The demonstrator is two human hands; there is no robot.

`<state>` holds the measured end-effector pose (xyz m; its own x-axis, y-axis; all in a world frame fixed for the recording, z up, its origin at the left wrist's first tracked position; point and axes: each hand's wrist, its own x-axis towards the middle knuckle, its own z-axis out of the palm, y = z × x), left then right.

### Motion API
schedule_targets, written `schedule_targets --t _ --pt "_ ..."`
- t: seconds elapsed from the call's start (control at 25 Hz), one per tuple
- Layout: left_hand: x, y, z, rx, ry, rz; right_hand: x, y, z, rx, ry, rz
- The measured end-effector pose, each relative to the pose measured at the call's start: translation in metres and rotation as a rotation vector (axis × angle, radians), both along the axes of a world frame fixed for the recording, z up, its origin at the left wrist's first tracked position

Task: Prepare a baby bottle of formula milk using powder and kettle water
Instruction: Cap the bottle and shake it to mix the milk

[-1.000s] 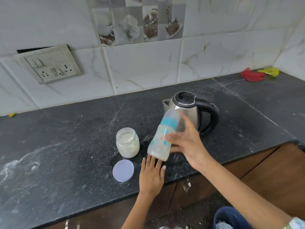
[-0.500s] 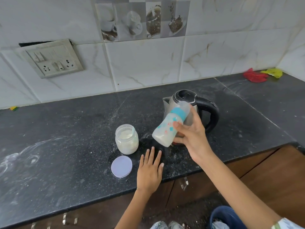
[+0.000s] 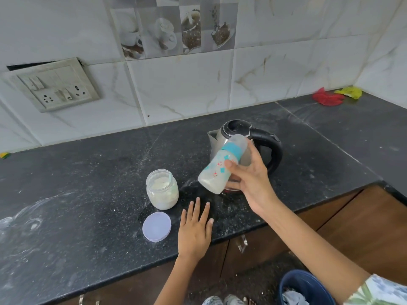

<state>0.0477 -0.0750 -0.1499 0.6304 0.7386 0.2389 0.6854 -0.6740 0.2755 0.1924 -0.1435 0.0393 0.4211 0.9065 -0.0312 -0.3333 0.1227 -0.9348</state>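
My right hand (image 3: 251,179) grips a capped baby bottle (image 3: 218,170) with a teal ring and milky liquid inside, held tilted in the air in front of the steel kettle (image 3: 244,137) with a black handle. My left hand (image 3: 195,230) rests flat, fingers spread, on the black counter (image 3: 88,194) near its front edge. An open glass jar of white powder (image 3: 162,192) with a scoop handle inside stands left of the bottle. Its pale lid (image 3: 156,226) lies flat on the counter just left of my left hand.
A switch and socket plate (image 3: 52,84) hangs on the tiled wall at the left. Red and yellow cloths (image 3: 337,96) lie in the far right corner. White powder smears mark the counter's left side. A blue bin (image 3: 306,287) stands on the floor below.
The bottle's tilt has changed in my right hand, from nearly upright to more slanted, and its base has lifted a little. My left hand has stayed flat on the counter.
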Motion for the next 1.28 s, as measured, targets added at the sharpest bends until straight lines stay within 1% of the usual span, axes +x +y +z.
schedule_targets --t 0.12,0.16,0.24,0.28,0.4,0.44,0.52,0.56,0.68,0.72,0.8,0.84,0.92,0.96,1.0,1.16,1.2,1.28 --pt "-0.001 -0.004 0.0 -0.011 -0.07 -0.042 -0.008 -0.001 0.0 -0.064 -0.058 0.14" --pt "-0.002 -0.003 0.0 -0.011 -0.067 -0.041 -0.007 0.0 -0.002 -0.05 -0.055 0.129" --pt "-0.002 0.0 0.001 0.001 -0.027 -0.015 -0.003 0.002 -0.001 0.026 0.005 0.018" --pt "-0.001 -0.001 -0.001 0.004 -0.03 -0.011 -0.003 0.001 0.001 0.035 0.012 0.009" --pt "-0.002 -0.003 -0.003 0.03 -0.122 -0.062 -0.013 -0.002 -0.001 -0.053 -0.088 0.138" --pt "-0.003 -0.002 -0.002 0.018 -0.114 -0.053 -0.012 -0.001 -0.001 -0.044 -0.082 0.119" --pt "-0.004 -0.001 0.001 0.018 -0.039 -0.018 -0.004 0.003 0.001 0.023 0.006 -0.001" --pt "-0.002 -0.002 0.001 0.018 -0.038 -0.012 -0.003 0.002 0.003 0.031 0.015 -0.009" --pt "-0.003 -0.003 0.0 0.014 -0.118 -0.053 -0.011 -0.002 0.002 -0.057 -0.083 0.136" --pt "-0.004 -0.002 0.0 0.015 -0.105 -0.052 -0.011 0.0 0.001 -0.058 -0.075 0.12" --pt "-0.003 -0.001 0.004 0.016 -0.032 -0.021 -0.005 0.004 0.001 -0.002 0.024 0.0" --pt "-0.002 -0.002 0.003 0.018 -0.042 -0.013 -0.004 0.004 0.002 0.003 0.035 -0.007" --pt "-0.002 -0.005 0.003 0.03 -0.118 -0.046 -0.013 -0.002 -0.001 -0.056 -0.058 0.121" --pt "-0.004 -0.007 0.004 0.06 -0.125 -0.062 -0.019 -0.006 -0.004 -0.092 -0.096 0.181" --pt "-0.004 -0.006 0.005 0.076 -0.123 -0.067 -0.022 -0.008 -0.004 -0.102 -0.097 0.187" --pt "-0.002 -0.003 0.004 0.014 -0.005 -0.003 -0.003 0.003 0.007 -0.107 0.042 0.017" --pt "-0.002 -0.002 0.003 0.011 0.007 -0.003 -0.001 0.003 0.009 -0.138 0.039 0.011" --pt "-0.003 -0.001 0.004 0.001 0.021 -0.013 -0.002 0.002 0.007 -0.229 -0.028 0.013"
